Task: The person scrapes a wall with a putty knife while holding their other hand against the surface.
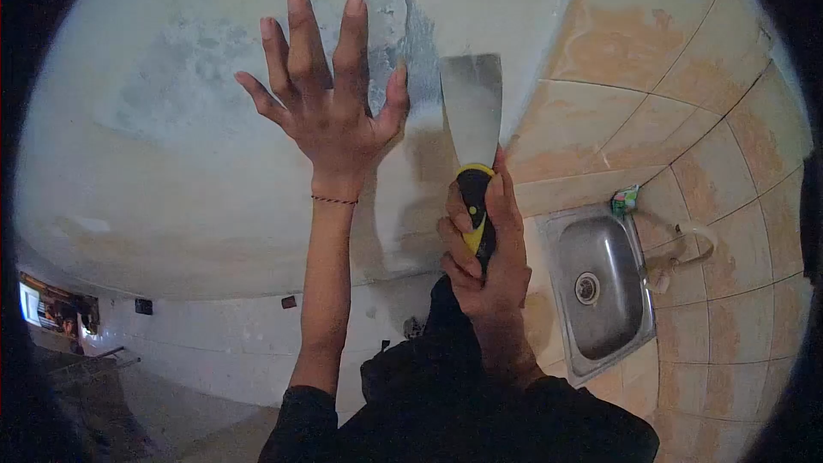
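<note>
My left hand [334, 111] is raised in front of the wall with its fingers spread, over a grey patch where the paint is worn. A dark braided cord circles that wrist. In my right hand [493, 244] is a putty knife [474, 111], gripped by its black and yellow handle with the wide metal blade pointing up. The blade overlaps the pale wall [214, 180] just right of a strip of flaked, bluish-grey paint [418, 43]. My right fingers wrap round the handle and hide part of it.
Right of my right hand, a steel sink [600, 283] is set in a tiled counter, with a tap [690, 244] and a small green packet [626, 199] beside it. Orange-beige tiles [634, 34] cover the wall at the right. A metal frame [94, 360] stands low at the left.
</note>
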The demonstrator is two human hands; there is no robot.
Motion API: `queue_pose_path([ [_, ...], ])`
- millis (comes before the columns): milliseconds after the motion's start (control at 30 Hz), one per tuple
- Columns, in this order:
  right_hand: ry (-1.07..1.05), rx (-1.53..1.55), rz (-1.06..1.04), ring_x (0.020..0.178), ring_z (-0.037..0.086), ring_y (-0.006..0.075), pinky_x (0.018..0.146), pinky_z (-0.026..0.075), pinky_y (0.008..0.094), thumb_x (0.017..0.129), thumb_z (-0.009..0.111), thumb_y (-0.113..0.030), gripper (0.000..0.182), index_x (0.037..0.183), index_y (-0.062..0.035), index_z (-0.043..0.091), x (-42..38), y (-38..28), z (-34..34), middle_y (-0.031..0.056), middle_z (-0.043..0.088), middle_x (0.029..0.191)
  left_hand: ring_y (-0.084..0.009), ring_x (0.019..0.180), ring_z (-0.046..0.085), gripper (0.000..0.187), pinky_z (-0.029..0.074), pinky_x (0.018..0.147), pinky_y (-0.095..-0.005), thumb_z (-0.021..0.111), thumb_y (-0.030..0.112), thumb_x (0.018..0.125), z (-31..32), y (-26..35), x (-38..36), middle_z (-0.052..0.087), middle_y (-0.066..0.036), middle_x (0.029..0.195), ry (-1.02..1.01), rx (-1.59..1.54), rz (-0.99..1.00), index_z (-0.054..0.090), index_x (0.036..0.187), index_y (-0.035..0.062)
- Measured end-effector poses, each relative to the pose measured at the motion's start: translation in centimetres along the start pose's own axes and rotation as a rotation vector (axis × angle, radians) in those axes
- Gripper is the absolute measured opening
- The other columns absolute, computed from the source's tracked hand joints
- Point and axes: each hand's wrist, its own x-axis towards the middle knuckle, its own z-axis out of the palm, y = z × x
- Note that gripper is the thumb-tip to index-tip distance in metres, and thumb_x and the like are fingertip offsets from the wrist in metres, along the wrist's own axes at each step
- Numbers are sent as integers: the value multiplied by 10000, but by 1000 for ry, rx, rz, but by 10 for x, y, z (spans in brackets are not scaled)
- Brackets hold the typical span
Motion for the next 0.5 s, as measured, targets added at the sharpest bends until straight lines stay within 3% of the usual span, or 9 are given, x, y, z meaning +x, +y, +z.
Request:
queue_pose_path([
  [200,-72,69,-24,412,364,57,294,279,181,1037,495,-404,618,1571,-216,246,8,-1,1,52,492,810,-276,1485,265,587,-66,1221,-509,487,560,899,1,0,0,393,-61,1568,13,-1,12,518,1439,331],
  [400,-68,29,-5,413,369,56,302,282,185,1037,499,-397,613,1568,-207,257,3,-2,-6,48,489,801,-273,1484,263,577,-62,1222,-513,468,575,913,0,1,0,392,-58,1568,0,9,-6,522,1434,332],
  [500,-12,-13,-7,421,316,34,294,258,144,1060,443,-392,538,1540,-207,284,1,-3,3,27,418,795,-271,1483,264,574,-62,1222,-513,468,576,911,0,0,0,395,-56,1566,-1,-20,-9,527,1429,335],
])
